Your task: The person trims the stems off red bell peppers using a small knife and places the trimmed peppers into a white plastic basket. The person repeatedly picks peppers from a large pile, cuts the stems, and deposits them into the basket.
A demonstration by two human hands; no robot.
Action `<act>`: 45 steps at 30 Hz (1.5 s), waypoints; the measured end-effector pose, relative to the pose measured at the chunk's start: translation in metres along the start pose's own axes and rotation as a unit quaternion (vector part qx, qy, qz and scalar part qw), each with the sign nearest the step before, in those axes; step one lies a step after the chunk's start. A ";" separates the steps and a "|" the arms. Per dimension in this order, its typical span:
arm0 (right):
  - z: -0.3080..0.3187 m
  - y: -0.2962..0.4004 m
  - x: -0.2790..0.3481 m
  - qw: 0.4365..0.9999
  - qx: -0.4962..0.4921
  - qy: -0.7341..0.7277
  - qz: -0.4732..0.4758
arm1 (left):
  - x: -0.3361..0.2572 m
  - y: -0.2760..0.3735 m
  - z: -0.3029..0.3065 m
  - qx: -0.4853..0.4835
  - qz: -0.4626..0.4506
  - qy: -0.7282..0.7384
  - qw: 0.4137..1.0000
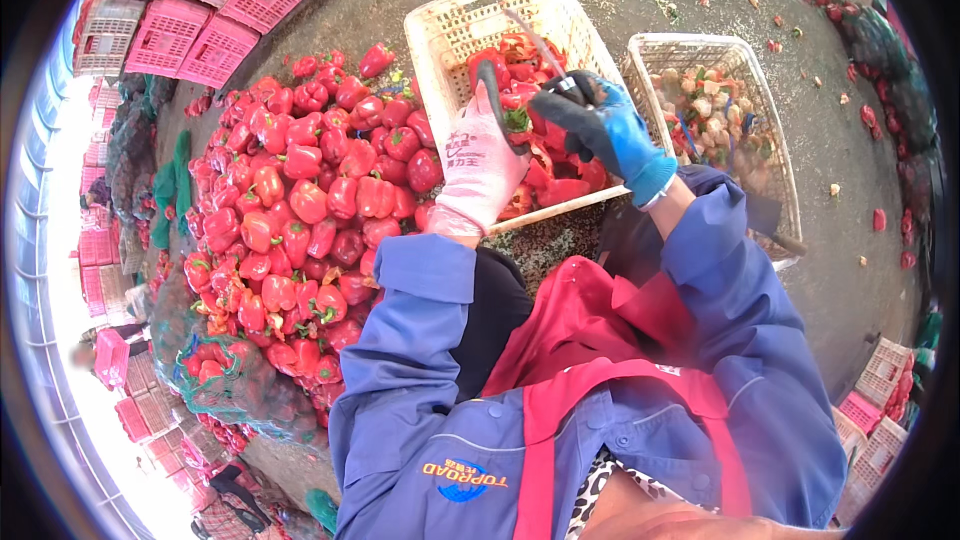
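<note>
My left hand (480, 154), in a pink glove with a dark coated palm, is over the near left side of a cream plastic crate (457, 30). Against its palm is a red bell pepper (517, 118) with green showing, partly hidden by the fingers. My right hand (611, 124), in a blue glove with black coated fingers, grips a knife (536, 37). The blade points up and left, above the crate, while the fingers cover most of the handle. Cut red pepper pieces (559, 184) lie in the crate under both hands.
Whole red bell peppers (307, 195) form a large heap at left. A white crate (750, 52) holding pale pepper cores (712, 116) stands at right, a wooden-handled tool (784, 240) by its near edge. Pink crates (225, 52) are stacked far left; a green net sack (217, 375) lies near left.
</note>
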State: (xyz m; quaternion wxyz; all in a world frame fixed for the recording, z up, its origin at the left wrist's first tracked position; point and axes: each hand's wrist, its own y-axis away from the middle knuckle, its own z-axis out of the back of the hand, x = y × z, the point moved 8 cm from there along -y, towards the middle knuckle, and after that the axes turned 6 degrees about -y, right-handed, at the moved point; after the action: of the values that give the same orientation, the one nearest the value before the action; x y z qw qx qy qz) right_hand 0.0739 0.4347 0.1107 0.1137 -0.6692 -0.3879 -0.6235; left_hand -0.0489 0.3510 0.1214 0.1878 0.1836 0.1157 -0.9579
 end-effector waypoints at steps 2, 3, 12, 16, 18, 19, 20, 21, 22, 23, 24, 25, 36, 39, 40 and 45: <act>-0.002 -0.012 -0.008 0.988 -0.022 0.100 0.112 | -0.010 0.000 0.001 -0.018 -0.012 -0.064 0.998; -0.006 -0.012 -0.002 0.969 -0.029 0.169 0.177 | -0.010 0.001 -0.002 -0.015 -0.005 -0.064 0.998; -0.007 -0.019 -0.029 0.995 -0.027 0.082 0.050 | -0.023 0.008 -0.011 -0.055 -0.033 -0.121 0.991; -0.009 -0.019 -0.037 0.998 0.011 -0.060 -0.013 | -0.014 0.003 -0.013 -0.027 -0.027 0.045 0.998; -0.006 -0.021 -0.035 0.989 0.018 -0.144 -0.035 | -0.012 -0.002 -0.006 -0.046 -0.042 0.144 0.988; -0.003 -0.017 -0.033 0.986 0.029 -0.161 -0.043 | -0.011 -0.004 -0.004 -0.051 -0.070 0.159 0.983; -0.003 -0.016 -0.034 0.987 0.031 -0.152 -0.052 | -0.007 -0.006 -0.004 -0.057 -0.097 0.174 0.978; -0.003 -0.016 -0.036 0.988 0.033 -0.141 -0.060 | -0.010 -0.006 0.001 -0.063 -0.123 0.189 0.972; -0.001 -0.017 -0.036 0.986 0.037 -0.153 -0.060 | -0.009 -0.007 0.003 -0.066 -0.105 0.229 0.966; 0.002 -0.020 -0.038 0.984 0.041 -0.164 -0.060 | -0.010 -0.008 0.002 -0.054 -0.099 0.215 0.970; -0.002 -0.021 -0.038 0.981 0.048 -0.177 -0.062 | -0.011 -0.009 0.008 -0.041 -0.090 0.198 0.975; -0.001 -0.018 -0.035 0.982 0.020 -0.175 -0.062 | -0.009 -0.008 0.010 -0.028 -0.080 0.181 0.980; 0.031 -0.026 -0.040 0.953 -0.050 0.119 0.273 | 0.012 -0.017 -0.007 -0.026 0.026 0.029 0.999; 0.075 -0.017 -0.008 0.942 -0.081 0.132 0.299 | 0.049 -0.022 -0.020 0.055 0.122 0.039 0.990; 0.111 -0.021 0.001 0.940 -0.087 0.131 0.302 | 0.057 -0.020 -0.020 0.063 0.115 0.081 0.988; 0.267 0.030 0.054 0.872 -0.381 0.258 0.165 | 0.168 0.017 0.033 -0.065 0.180 0.184 0.964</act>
State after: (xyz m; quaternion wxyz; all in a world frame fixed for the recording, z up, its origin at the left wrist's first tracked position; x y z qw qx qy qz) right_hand 0.2887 0.6045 0.1181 0.0474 -0.5304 0.0391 -0.8455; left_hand -0.1965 0.2727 0.0820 0.3442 0.3616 0.1755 -0.8485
